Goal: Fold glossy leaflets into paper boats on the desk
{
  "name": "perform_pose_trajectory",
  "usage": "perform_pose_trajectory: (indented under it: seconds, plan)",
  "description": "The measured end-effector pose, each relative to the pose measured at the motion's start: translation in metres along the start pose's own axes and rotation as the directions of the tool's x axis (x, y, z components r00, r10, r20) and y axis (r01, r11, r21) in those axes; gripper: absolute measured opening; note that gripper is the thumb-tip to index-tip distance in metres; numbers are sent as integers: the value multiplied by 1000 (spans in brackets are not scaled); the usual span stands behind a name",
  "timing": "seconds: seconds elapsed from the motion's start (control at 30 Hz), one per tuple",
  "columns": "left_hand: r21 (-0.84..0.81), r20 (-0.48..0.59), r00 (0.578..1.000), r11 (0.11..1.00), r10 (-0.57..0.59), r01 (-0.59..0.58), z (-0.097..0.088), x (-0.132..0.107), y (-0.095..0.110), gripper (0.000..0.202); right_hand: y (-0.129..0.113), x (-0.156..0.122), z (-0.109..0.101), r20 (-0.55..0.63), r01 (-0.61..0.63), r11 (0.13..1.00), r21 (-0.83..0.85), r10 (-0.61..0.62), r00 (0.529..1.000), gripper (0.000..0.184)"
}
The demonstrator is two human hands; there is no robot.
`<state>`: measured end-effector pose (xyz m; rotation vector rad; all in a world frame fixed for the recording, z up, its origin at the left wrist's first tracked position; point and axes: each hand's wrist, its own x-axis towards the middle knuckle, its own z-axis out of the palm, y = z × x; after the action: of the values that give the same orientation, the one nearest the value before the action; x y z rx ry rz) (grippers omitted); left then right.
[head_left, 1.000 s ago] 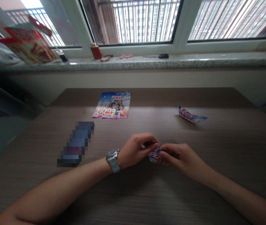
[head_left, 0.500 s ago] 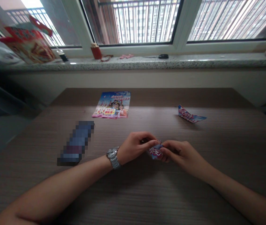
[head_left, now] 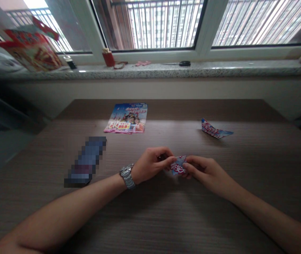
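Head view: left fingers [head_left: 167,162] and right fingers [head_left: 193,170], nearly closed, pinch the folded paper [head_left: 178,168].

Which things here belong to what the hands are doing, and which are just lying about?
Part of it:
small folded paper, held by the left hand and right hand
probably the similar folded piece beyond them
perhaps the flyers, similarly coloured

Apparently just lying about:
pixelated phone-like object
red packet on the windowsill
black-handled item there
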<state>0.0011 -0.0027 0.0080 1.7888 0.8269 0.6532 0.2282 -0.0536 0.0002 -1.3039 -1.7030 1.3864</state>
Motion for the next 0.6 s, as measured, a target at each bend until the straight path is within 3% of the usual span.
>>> perform_pose_trajectory:
  seconds: [0.23, 0.6]
  plan:
    - [56, 70, 997, 998, 35, -39, 1, -1, -2, 29, -9, -2, -3, -66, 56, 989, -136, -66, 996, 29]
    - [40, 2, 998, 997, 62, -62, 3, 1, 0, 25, -9, -1, -6, -125, 36, 985, -169, -58, 990, 33]
